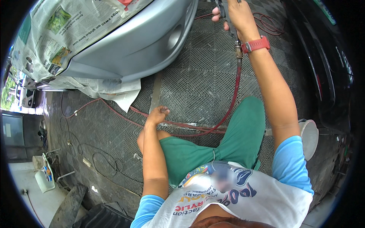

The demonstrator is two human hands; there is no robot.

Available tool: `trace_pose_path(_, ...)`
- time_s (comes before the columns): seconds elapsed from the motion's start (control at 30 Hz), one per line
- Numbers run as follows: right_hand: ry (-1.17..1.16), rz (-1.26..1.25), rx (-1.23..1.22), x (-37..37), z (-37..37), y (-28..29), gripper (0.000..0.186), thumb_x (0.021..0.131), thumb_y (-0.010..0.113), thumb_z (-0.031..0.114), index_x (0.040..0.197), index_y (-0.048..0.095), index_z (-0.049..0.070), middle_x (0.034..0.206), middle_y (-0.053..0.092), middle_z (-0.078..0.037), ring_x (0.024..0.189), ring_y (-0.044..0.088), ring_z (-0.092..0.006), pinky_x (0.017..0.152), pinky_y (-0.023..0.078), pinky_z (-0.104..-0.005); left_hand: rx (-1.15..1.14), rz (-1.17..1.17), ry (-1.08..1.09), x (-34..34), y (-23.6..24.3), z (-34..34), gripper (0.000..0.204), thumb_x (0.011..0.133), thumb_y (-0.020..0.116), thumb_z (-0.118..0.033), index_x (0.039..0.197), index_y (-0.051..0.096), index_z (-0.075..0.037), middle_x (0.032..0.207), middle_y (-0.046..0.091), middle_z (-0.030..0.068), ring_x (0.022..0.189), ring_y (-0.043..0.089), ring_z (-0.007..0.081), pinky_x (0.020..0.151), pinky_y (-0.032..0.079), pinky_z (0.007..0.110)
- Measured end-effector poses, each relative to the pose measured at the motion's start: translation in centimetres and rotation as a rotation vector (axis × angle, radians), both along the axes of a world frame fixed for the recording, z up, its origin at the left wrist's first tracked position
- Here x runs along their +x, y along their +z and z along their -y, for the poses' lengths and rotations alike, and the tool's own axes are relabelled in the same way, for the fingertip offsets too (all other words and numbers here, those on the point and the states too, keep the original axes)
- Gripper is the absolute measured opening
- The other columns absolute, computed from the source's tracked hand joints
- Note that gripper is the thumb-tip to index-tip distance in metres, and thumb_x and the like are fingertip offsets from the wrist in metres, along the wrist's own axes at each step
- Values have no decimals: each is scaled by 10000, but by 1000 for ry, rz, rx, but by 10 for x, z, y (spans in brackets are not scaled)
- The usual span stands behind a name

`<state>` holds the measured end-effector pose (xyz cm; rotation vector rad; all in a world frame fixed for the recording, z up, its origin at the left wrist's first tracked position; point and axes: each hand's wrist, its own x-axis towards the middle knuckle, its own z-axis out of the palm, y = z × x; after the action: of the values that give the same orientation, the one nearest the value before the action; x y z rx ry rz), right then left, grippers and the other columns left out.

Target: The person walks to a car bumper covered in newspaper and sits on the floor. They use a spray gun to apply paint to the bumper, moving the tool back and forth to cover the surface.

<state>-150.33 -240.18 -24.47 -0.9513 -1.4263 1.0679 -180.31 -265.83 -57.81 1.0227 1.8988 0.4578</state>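
Note:
My right hand (240, 19) is raised at the top of the view, closed around the handle of a dark spray gun (227, 19), whose upper end is cut off by the frame. A metal coupling (238, 50) joins the handle to a red air hose (236, 81), which curves down past my right knee to the floor. My left hand (158, 114) is near my left knee with its fingers curled in and nothing visible in them. Ahead and to the left is a silver-grey car bumper (144, 49), with newspaper sheets (81, 34) over the area above it.
Another newspaper sheet (127, 93) hangs below the bumper. Red hose and dark cable (108, 161) lie across the textured floor matting (194, 79). A dark car (323, 64) stands at the right, with a whitish bucket (310, 140) by my right elbow. Lower left stands a white container (45, 180).

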Motion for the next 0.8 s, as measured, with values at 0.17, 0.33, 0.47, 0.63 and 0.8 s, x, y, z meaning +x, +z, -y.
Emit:
trace_pose_path(0.17, -37, 63, -43, 15, 6, -53, 647, 1093, 476, 585, 1252, 682, -7, 760, 680, -54, 588, 664, -101, 429, 478, -225, -7, -17, -2, -1, 2, 2, 415, 942, 778, -281, 1245, 722, -2, 941, 778, 109, 828, 708, 190, 791, 539, 346)
trace_pose_path(0.33, 158, 26, 47, 11, 65, -83, 624, 1129, 404, 544, 1319, 653, 3, 783, 659, -39, 598, 629, -95, 442, 463, -216, -12, -38, -40, 1, 6, 1, 412, 977, 752, -244, 1280, 703, 31, 974, 769, 109, 888, 689, 160, 843, 536, 322)
trace_pose_path(0.47, 328, -90, 14, 3, 105, -92, 591, 1111, 506, 514, 1361, 663, 3, 778, 658, -18, 640, 617, -68, 546, 505, -217, -33, -15, -2, 1, -1, 0, 387, 937, 768, -247, 1234, 724, -2, 982, 788, 129, 944, 746, 222, 877, 550, 346)
trace_pose_path(0.63, 406, -26, -8, 2, 110, -104, 564, 1117, 524, 468, 1395, 650, -6, 765, 642, -7, 639, 595, -69, 586, 504, -234, -35, 3, 7, 2, 0, 1, 385, 943, 767, -253, 1238, 726, -9, 963, 781, 117, 932, 736, 210, 869, 546, 338)
trace_pose_path(0.8, 243, -47, -34, 8, 72, -128, 565, 1108, 518, 510, 1336, 673, 17, 742, 644, 2, 587, 592, -60, 488, 457, -218, -46, -49, -15, 5, 10, 1, 392, 952, 767, -266, 1244, 722, -9, 931, 769, 104, 893, 717, 199, 851, 538, 335)
